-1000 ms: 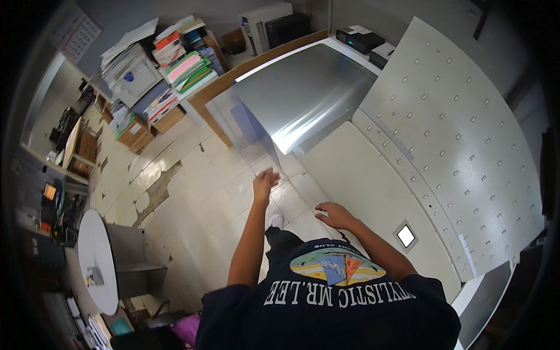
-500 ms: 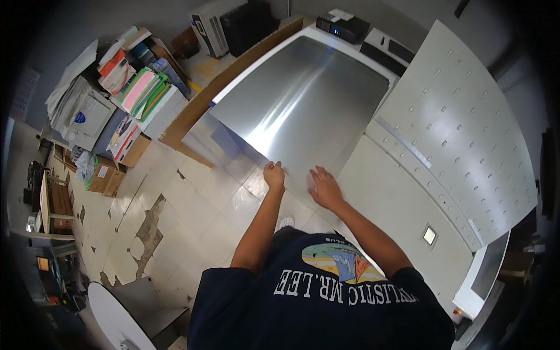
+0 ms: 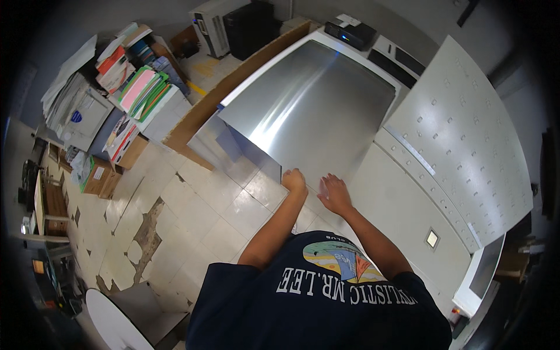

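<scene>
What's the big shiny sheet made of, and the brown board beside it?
The shiny sheet looks like smooth, polished metal: it's silver-grey with a bright streak of reflected light. The brown board could be cardboard or wood: it's dull, plain brown; I can't tell which.

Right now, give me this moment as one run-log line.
left grip: curled at near edge of metal sheet, hold unclear | right grip: open by same edge, contact unclear | pale panel: right of sheet
</scene>
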Available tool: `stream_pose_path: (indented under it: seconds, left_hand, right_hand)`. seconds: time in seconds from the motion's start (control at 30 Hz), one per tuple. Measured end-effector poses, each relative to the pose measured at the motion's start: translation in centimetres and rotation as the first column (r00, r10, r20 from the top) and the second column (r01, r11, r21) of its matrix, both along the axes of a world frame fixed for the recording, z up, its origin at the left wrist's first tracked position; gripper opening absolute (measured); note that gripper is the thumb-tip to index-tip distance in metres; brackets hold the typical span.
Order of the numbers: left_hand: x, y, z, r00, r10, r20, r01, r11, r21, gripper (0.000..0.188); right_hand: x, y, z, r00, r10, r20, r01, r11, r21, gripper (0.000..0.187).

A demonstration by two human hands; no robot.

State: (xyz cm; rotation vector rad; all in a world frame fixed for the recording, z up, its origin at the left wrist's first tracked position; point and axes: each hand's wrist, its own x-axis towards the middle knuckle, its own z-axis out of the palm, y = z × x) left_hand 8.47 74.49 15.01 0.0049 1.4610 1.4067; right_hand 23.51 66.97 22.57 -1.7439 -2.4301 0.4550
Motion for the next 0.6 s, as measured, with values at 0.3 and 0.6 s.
stream_pose_path:
  seconds: [0.3, 0.6]
  left_hand:
    - [-0.1, 2.3, 1.3, 0.863, -0.264, -0.432, 0.082, 0.915, -0.394, 0.026]
    - [-1.5, 2.5, 9.8, 0.901, -0.266, -0.343, 0.229, 0.963, -0.145, 0.022]
  right_hand:
    - [0.9, 4.0, 3.0, 0.941, 0.032, -0.337, -0.106, 0.974, -0.202, 0.058]
    - [-6.4, 15.9, 10.0, 0.959, 0.204, -0.196, -0.192, 0.978, 0.079, 0.051]
